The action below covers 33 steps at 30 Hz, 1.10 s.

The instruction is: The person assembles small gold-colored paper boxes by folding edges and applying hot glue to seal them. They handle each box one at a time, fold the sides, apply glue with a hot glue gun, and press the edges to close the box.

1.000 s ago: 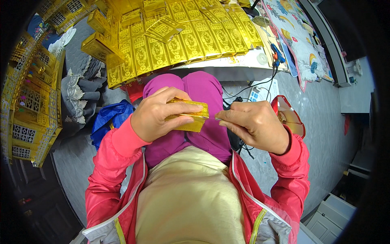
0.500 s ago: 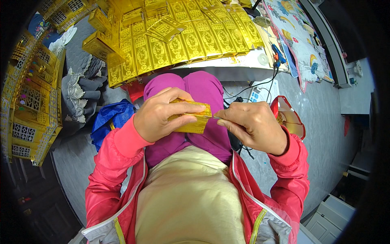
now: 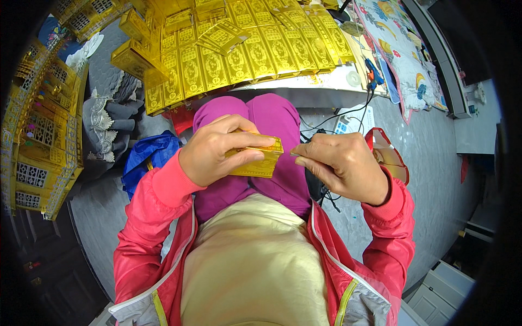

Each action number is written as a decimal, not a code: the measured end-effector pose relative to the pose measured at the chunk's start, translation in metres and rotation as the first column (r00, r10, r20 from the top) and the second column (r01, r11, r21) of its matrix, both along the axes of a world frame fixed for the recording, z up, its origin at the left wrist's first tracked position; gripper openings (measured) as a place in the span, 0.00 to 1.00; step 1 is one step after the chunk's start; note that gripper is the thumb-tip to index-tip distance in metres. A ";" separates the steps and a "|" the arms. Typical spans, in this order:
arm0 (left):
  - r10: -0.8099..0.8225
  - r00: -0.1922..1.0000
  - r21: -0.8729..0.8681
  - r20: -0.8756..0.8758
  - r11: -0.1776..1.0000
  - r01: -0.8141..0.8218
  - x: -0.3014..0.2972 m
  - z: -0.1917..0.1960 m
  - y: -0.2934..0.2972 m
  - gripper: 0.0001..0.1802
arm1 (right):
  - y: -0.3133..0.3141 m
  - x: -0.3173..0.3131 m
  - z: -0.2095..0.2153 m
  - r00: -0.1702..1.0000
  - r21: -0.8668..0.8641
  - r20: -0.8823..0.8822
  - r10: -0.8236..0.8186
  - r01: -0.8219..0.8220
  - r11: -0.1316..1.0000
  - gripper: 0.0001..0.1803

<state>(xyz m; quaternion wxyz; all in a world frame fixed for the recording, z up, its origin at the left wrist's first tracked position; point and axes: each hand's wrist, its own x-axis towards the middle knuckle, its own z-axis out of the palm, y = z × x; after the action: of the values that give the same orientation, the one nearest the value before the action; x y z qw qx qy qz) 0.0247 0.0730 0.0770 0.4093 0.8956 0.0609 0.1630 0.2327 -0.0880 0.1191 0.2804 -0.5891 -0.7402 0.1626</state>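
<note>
Two bare hands are at work over a lap in purple cloth trousers (image 3: 272, 114). The left hand (image 3: 220, 149) has its thumb and fingers closed about one gold box (image 3: 262, 164), a straight-edged block of shiny, printed material, held above the thighs. Take that box as the dial's centre: at three o'clock the right hand (image 3: 341, 163) pinches thumb and forefinger nearly together on one small slim piece (image 3: 294, 154), too tiny for me to identify, just clear of the box.

At twelve, one white table (image 3: 326, 81) bears glossy gold panels (image 3: 239, 62), long rectangles embossed with ovals, overlapping too much to count. Two gold box-like pieces (image 3: 131, 58) stand around ten o'clock. Between one and two lies one clear ring (image 3: 353, 80); at two, one white power strip (image 3: 354, 120) with black cables (image 3: 321, 126).

At nine, one crumpled blue bag (image 3: 149, 157) hides its contents; at three, beyond the hand, one red-rimmed bag (image 3: 387, 152) holds something golden, unclear. Farther out between nine and ten rises gold latticework (image 3: 41, 130), beside grey quilted fabric (image 3: 104, 70) trimmed with pale lace.
</note>
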 end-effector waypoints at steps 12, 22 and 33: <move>-0.067 0.989 -0.289 -0.128 0.957 0.027 0.004 -0.005 0.004 0.12 | 0.019 0.015 -0.004 0.975 -0.179 -0.201 0.097 -0.134 0.975 0.08; -0.095 0.967 -0.347 -0.235 0.938 0.008 0.004 -0.010 0.007 0.12 | 0.025 0.017 -0.012 0.946 -0.289 -0.324 0.026 -0.125 0.949 0.09; -0.124 0.964 -0.402 -0.233 0.915 0.021 0.005 -0.012 0.007 0.13 | 0.028 0.020 -0.008 0.960 -0.413 -0.280 0.029 -0.147 0.899 0.09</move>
<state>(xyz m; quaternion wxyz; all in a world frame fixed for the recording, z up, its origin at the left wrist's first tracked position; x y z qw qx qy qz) 0.0293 0.0795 0.0653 0.5766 0.8093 0.1109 0.0158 0.2525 -0.0604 0.1115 0.2328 -0.5747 -0.6676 0.4121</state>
